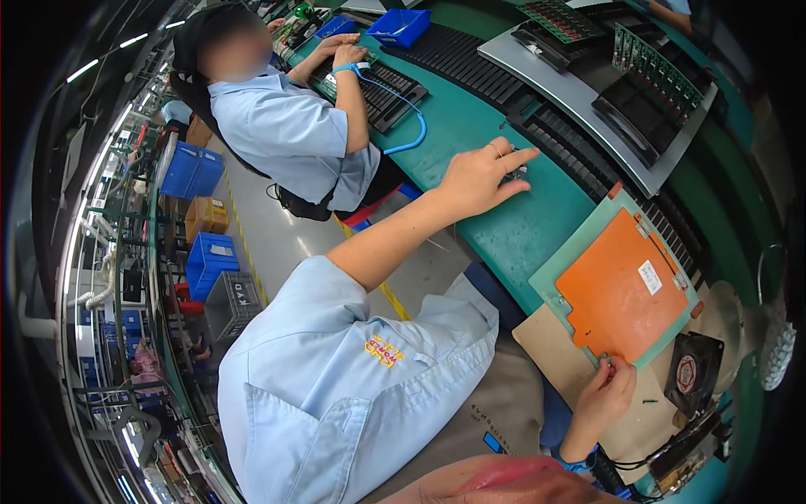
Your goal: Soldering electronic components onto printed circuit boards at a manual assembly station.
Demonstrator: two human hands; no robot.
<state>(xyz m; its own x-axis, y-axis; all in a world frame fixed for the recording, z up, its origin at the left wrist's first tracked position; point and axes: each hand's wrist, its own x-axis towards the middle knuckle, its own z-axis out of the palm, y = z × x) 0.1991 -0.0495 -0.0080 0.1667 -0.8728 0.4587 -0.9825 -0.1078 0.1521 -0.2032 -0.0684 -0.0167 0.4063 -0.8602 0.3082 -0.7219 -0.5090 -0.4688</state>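
Orange fixture plate (625,286) gripped at its lower corner, small part reached for.

The plate is seen lying flat on the green worktop (495,210) at right of centre; its near corner is pinched by the right hand (606,391). The left hand (480,178), stretched out at upper centre, is pressed open-fingered over a small, indistinct part, nothing grasped yet.

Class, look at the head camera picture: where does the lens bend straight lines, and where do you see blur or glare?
In the head view, the fisheye curves the green workbench edge and the shelving toward the dark rim; a co-worker's face is blurred out; ceiling lights streak brightly at upper left; the left hand and right hand by the orange plate stay sharp.
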